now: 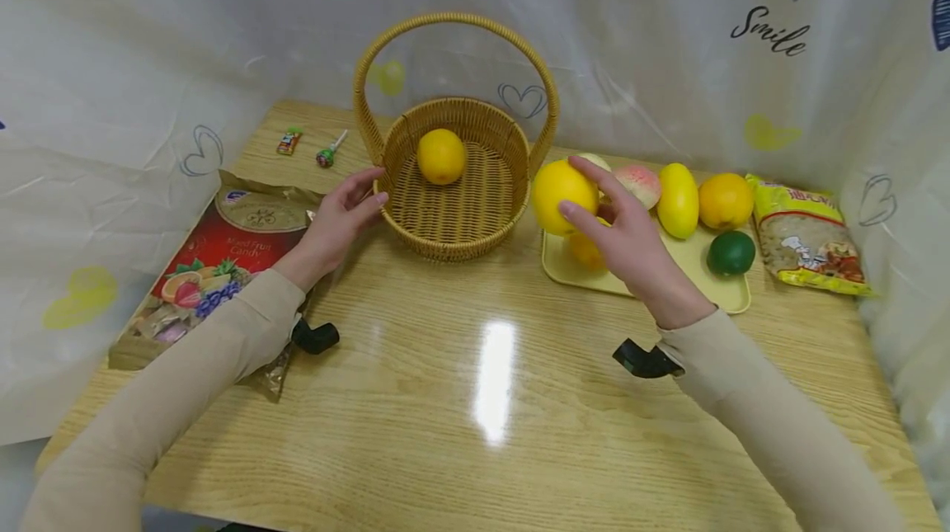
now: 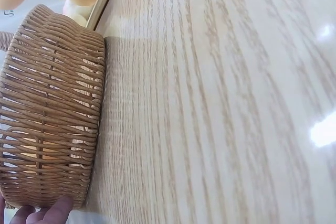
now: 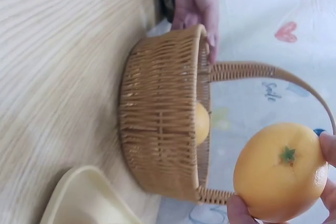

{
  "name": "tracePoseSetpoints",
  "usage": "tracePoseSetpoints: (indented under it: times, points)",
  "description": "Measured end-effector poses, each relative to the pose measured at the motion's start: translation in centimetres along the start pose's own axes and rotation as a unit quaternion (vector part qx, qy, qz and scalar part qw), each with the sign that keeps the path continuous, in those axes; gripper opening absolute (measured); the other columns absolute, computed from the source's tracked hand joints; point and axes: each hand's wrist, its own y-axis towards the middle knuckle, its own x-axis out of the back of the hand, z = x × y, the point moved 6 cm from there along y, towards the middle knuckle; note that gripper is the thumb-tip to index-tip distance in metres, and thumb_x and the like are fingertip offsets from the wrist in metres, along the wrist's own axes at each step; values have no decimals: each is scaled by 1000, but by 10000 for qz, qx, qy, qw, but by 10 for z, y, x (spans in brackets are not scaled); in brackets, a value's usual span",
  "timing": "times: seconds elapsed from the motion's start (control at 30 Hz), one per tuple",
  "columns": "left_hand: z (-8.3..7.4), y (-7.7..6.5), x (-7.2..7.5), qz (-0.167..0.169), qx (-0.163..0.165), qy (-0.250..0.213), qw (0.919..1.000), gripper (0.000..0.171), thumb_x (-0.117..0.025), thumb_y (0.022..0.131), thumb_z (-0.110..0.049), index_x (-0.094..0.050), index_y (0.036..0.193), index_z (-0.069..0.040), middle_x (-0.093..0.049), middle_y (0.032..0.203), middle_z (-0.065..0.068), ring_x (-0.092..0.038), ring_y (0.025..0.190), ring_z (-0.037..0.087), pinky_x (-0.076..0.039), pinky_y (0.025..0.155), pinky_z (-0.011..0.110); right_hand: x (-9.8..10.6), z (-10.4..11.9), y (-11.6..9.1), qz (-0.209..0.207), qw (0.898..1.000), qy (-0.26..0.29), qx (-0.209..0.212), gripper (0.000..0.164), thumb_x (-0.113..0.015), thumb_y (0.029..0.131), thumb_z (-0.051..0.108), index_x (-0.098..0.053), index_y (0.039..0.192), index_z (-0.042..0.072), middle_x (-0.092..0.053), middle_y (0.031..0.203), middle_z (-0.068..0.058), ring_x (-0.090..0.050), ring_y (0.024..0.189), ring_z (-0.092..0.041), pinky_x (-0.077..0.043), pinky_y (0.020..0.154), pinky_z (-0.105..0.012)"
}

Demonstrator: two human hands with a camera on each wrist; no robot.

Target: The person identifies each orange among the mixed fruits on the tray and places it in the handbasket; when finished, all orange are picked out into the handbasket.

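My left hand [image 1: 343, 216] pinches the left rim of a round wicker basket [image 1: 454, 250] with a tall handle. In the right wrist view, one finger of that hand reaches over the rim. Inside the basket lies one orange [image 1: 441, 157]. My right hand [image 1: 631, 239] holds another orange [image 1: 564, 195] between thumb and fingers, in the air just right of the basket. Its green star-shaped stem mark shows on the held orange [image 3: 281, 171] in the right wrist view. Below this hand is a pale yellow tray [image 1: 716, 289], partly hidden by the hand and wrist.
On or beside the tray are a peach [image 1: 640, 185], a mango-like yellow fruit [image 1: 679, 200], an orange [image 1: 726, 201] and a dark green fruit [image 1: 731, 253]. A yellow-edged food bag [image 1: 809, 239] lies far right. Left are a mixed fruit candy bag [image 1: 223, 260], a lollipop [image 1: 326, 156] and a small candy [image 1: 289, 141].
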Motion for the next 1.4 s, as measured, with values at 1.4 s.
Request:
tracePoseSetpoints:
  times: [1.4]
  points:
    - [0,-1,0,91,54,37,9999,56,-58,100,-21,-36,151,-11,-26,160,3,-21,146,14,-39,110,39,-89,5,138,209,9904,194,-1352,59,-55,101,16,-31,155,19,-28,158,-2,-35,135,-17,-37,108,-29]
